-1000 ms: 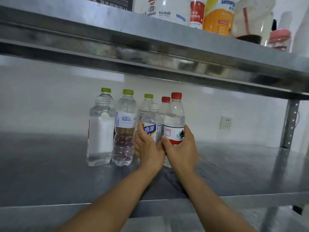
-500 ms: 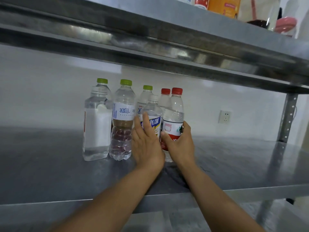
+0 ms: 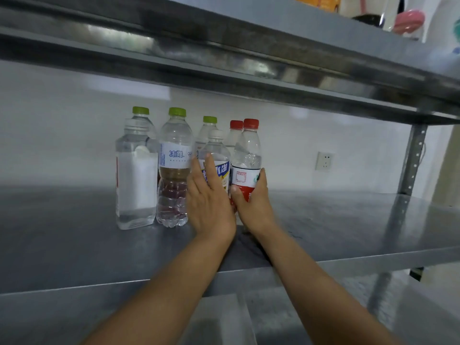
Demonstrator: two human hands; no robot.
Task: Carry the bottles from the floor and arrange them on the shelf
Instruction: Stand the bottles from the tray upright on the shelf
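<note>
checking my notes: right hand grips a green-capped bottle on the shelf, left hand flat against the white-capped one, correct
No: the head view shows the right hand gripping the front red-capped bottle, not a green-capped one. The rest holds.

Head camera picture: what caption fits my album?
Left hand touches the small white-capped bottle, right hand grips the front red-capped bottle on the steel shelf.
</note>
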